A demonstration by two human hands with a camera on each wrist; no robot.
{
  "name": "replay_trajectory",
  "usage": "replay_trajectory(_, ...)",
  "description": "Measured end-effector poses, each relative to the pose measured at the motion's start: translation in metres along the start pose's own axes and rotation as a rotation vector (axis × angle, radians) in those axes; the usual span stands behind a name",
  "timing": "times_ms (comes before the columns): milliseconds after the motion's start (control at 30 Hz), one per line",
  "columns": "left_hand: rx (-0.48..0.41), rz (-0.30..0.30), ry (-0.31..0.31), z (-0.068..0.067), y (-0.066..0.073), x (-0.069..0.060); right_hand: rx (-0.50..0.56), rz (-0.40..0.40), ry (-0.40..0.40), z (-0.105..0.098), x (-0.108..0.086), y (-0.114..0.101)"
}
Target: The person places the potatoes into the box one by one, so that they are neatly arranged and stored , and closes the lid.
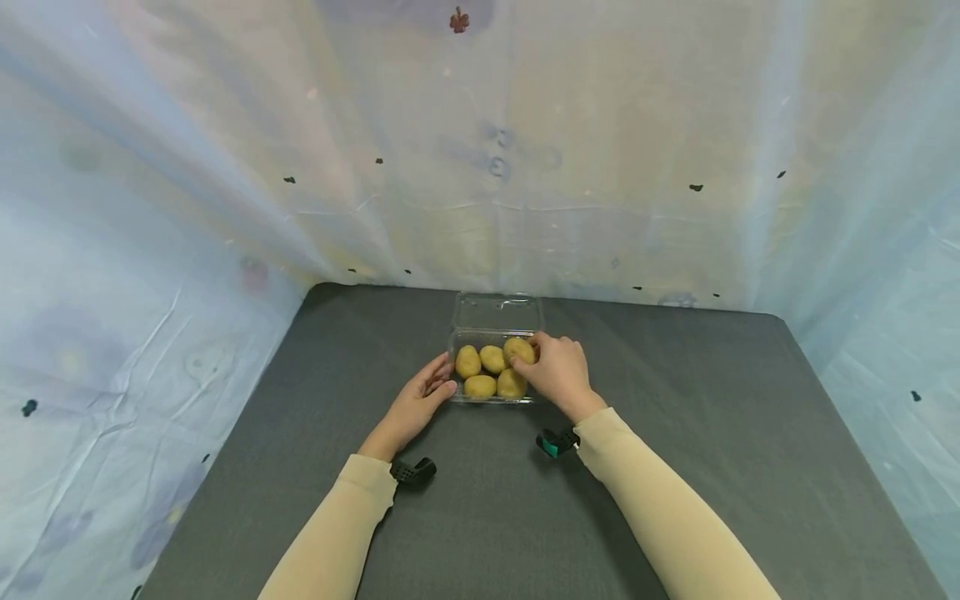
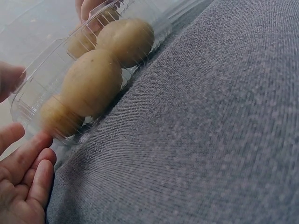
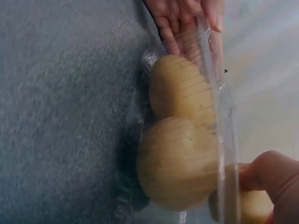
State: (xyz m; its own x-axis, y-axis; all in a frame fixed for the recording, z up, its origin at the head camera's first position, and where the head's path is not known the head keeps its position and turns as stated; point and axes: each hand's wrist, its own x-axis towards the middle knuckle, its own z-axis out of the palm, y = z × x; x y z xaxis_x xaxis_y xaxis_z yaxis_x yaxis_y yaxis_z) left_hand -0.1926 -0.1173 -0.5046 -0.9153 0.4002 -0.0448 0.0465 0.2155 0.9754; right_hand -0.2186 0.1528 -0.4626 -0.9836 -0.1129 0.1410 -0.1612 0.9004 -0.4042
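Observation:
A clear plastic clamshell box (image 1: 452,343) with several yellow potatoes in it sits on the dark cloth. Its hinged lid (image 1: 498,312) lies folded back on the far side. My right hand (image 1: 561,367) grips a potato (image 1: 518,351) at the box's back right corner, thumb and fingers on either side of it. At the left end, the fingers of my left hand (image 1: 417,403) rest against the outside wall, with the thumb near the rim. Two front potatoes (image 1: 480,387) (image 3: 177,163) show through the box's near wall.
A dark grey cloth-covered table (image 1: 472,517) extends around the box. Pale patterned sheeting (image 1: 600,125) hangs behind the table and along both sides. A black strap (image 1: 413,472) is on the left wrist, another strap (image 1: 557,442) on the right.

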Motion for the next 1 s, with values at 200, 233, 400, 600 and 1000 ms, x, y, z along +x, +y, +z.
replay_trajectory(200,-0.006,-0.005,-0.008,0.0004,0.0006,-0.0005,-0.035,0.012,-0.019,0.0025,-0.0004,-0.0027)
replay_trajectory(233,-0.007,-0.006,-0.009,0.0005,0.0006,-0.0004,-0.042,0.005,-0.011,0.0031,-0.0008,-0.0026)
replay_trajectory(400,-0.010,-0.008,-0.007,0.0004,0.0002,0.0000,-0.107,-0.038,-0.004,0.0034,-0.0022,-0.0025)
replay_trajectory(600,-0.010,0.006,-0.004,-0.0006,-0.0001,0.0004,-0.229,-0.086,-0.010,-0.0016,-0.0037,-0.0039)
replay_trajectory(1000,-0.016,0.012,-0.004,-0.0001,-0.0003,0.0003,-0.251,-0.091,-0.028,0.0042,-0.0049,-0.0010)
